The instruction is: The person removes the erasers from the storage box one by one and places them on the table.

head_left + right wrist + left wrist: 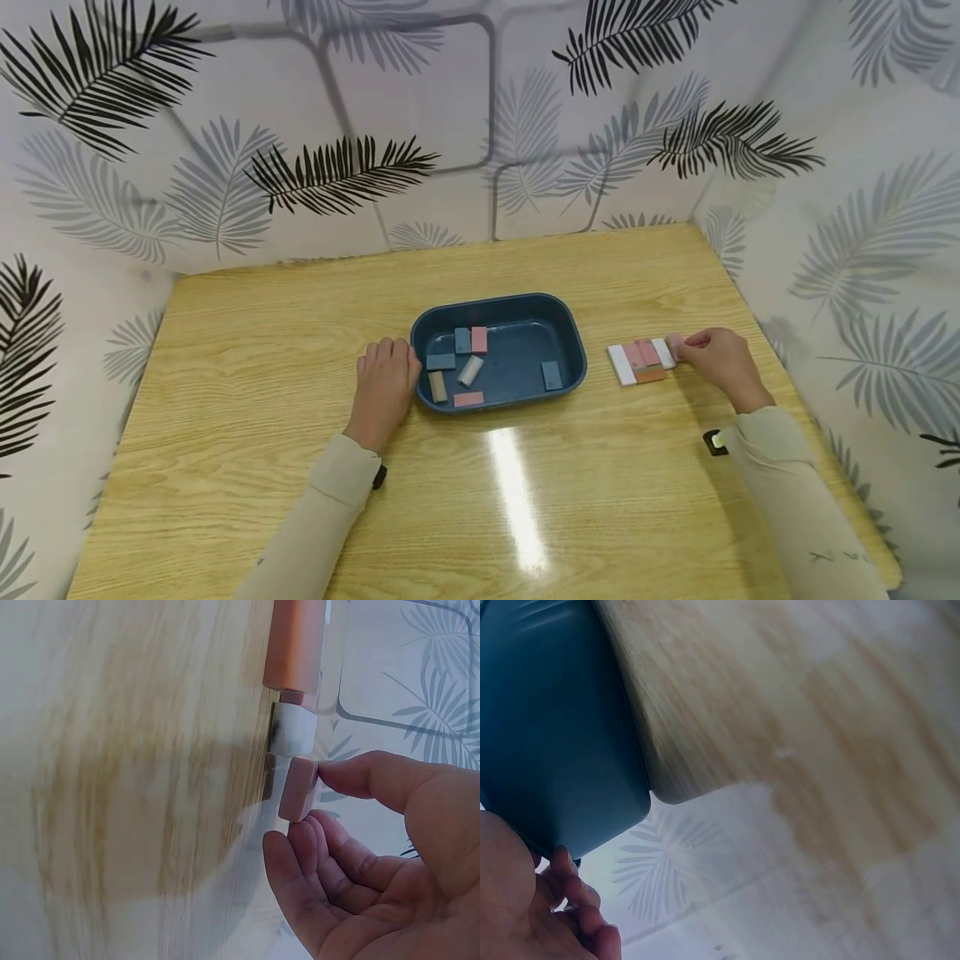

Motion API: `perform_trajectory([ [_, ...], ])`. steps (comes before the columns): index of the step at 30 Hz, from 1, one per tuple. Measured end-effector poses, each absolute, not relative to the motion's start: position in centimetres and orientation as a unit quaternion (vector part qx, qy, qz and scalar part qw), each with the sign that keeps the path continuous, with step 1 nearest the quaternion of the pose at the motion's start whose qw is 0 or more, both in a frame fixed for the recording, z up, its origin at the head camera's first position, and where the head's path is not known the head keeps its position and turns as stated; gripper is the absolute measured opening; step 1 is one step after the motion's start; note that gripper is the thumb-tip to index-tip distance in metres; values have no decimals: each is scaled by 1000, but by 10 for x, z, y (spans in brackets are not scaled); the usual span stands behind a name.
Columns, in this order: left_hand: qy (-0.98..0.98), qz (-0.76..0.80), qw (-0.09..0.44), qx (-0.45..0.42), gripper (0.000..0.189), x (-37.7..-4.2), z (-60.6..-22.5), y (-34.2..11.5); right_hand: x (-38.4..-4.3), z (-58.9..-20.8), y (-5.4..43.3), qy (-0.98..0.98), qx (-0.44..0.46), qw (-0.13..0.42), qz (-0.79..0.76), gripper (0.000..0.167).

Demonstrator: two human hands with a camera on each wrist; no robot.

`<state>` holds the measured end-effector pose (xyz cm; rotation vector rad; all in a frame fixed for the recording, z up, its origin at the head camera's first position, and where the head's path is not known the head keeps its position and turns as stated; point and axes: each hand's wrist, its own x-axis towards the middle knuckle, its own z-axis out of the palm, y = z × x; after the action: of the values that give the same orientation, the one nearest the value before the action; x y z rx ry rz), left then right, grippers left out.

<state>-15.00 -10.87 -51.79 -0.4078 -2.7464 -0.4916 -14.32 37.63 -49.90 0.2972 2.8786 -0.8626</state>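
Observation:
On the table stands a dark blue plastic bin point(517, 398) with several small blocks in it, among them a blue block point(551, 375), a pink block point(478, 339) and a cream block point(470, 371). My left hand point(384, 387) holds the bin's left rim, thumb at the edge and fingers curled along the outer wall point(570, 735). To the right of the bin, my right hand point(720, 362) pinches a pink block point(298, 787) between thumb and fingers. That block is beside a white block point(292, 729), at the right end of a flat row with pink blocks point(641, 354) and an orange block point(650, 376).
A wood-grain table point(285, 333) bears everything. Leaf-patterned cloth point(525, 125) rises behind and at both sides. A small black item point(716, 442) shows by the right sleeve. Light glares on the tabletop in front of the bin.

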Motion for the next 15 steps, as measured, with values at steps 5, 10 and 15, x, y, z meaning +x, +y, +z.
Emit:
perform_trajectory([
  [5,-962,-170,160,-142,30,-150,-518,-109,-145,-504,377,954,94,54,-280,36],
  [10,-963,-170,156,-141,31,-150,-518,-109,-146,-507,376,954,98,63,-278,35],
  [15,-963,-173,153,-141,30,-150,-518,-109,-146,-506,374,952,98,67,-284,34],
])
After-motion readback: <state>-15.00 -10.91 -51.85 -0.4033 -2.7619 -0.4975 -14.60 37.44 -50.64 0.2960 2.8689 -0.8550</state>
